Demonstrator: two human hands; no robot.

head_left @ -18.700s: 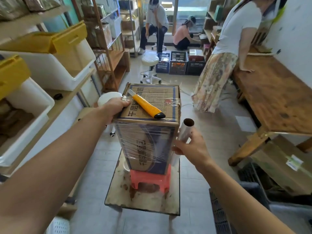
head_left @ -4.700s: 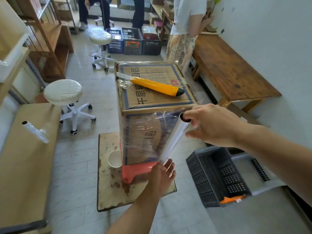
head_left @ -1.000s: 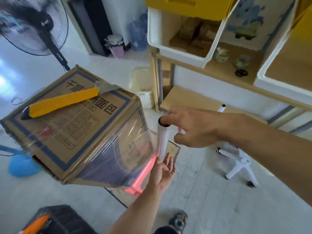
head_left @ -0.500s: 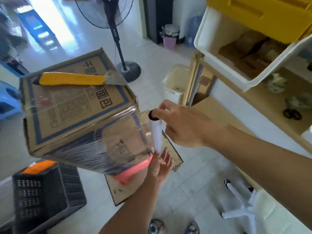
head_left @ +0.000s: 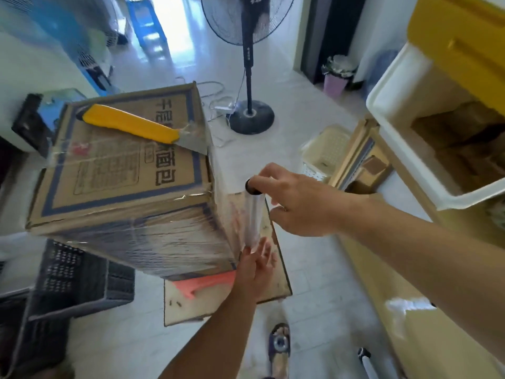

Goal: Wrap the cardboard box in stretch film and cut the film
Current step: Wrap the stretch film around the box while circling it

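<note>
A tall cardboard box (head_left: 120, 176) with blue print stands on a red plastic stool (head_left: 205, 284) atop a small worn table (head_left: 191, 310). Clear stretch film covers its sides. A yellow utility knife (head_left: 131, 125) lies on the box's top, its blade end under film. Beside the box's right corner a thin stretch film roll (head_left: 252, 217) stands upright, film running from it to the box. My right hand (head_left: 297, 203) grips the roll's top end. My left hand (head_left: 257, 265), fingers straight, supports the roll's bottom end.
A black crate (head_left: 79, 280) sits on the floor at the left. A standing fan (head_left: 250, 77) is behind the box, with a cream basket (head_left: 325, 151) and shelves holding white and yellow bins (head_left: 426, 110) at the right. Another film roll (head_left: 367, 362) shows at the bottom right.
I have kept circling the box with the roll: the fan now appears behind the box and the crate further left. Both hands keep the same hold on the roll.
</note>
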